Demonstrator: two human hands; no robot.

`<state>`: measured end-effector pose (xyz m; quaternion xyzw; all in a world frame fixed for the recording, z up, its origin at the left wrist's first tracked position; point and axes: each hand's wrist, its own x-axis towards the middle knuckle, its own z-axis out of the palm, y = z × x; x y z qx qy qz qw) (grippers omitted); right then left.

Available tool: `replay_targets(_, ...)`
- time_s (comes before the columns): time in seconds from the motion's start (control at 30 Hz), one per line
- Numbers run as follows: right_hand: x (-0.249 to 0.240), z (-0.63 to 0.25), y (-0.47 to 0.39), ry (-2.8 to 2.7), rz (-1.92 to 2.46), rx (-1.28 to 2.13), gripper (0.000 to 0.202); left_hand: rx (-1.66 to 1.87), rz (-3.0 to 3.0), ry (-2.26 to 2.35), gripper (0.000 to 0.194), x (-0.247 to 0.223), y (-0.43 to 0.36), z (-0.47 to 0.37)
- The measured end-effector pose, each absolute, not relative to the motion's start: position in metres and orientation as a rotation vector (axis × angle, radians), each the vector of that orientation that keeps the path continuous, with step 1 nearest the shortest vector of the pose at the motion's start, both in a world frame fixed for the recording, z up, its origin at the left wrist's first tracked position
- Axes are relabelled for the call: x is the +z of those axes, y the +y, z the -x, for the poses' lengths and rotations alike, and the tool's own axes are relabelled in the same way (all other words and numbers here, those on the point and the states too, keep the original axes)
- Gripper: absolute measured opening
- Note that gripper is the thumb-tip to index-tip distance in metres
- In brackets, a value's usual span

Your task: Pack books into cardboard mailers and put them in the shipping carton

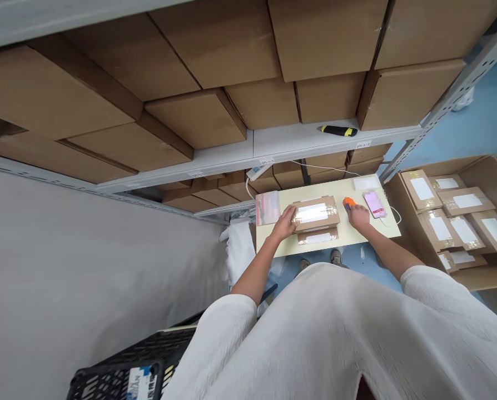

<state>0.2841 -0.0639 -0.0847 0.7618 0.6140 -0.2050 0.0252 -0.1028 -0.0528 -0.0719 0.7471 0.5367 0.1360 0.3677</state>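
Note:
On a small pale-yellow table [282, 249] lies a brown cardboard box [316, 215] with a shiny white label and clear tape at its ends. My left hand [284, 223] grips the left end of this box, its fingers on the top edge. A second labelled box [317, 237] shows partly in front of it, nearer my body. Right of the box, my right hand [359, 216] is closed around a small orange tool [348, 202] with a dark blue part; its exact kind is too small to make out. The tool is apart from the box.
A phone [374, 205] lies right of my right hand, near a white cable. Plastic bags [267, 208] lie at the table's left end. A big carton [411, 222] holds several labelled boxes. Above, a box-filled shelf [290, 141] bears a black-yellow cutter [338, 130]. A black crate [115, 372] stands lower left.

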Motion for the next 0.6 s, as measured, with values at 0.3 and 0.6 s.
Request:
replay_targets(0.3,-0.036,-0.201,-0.033,1.997,-2.31,-0.798,0.107,0.197,-1.559,1.847,0.114,-0.063,-0.029,0.047)
replay_targets(0.6,-0.028,-0.209,-0.035,1.95,-2.363,-0.775,0.056,0.32,-1.547,1.873,0.046,-0.05,-0.031,0.043)
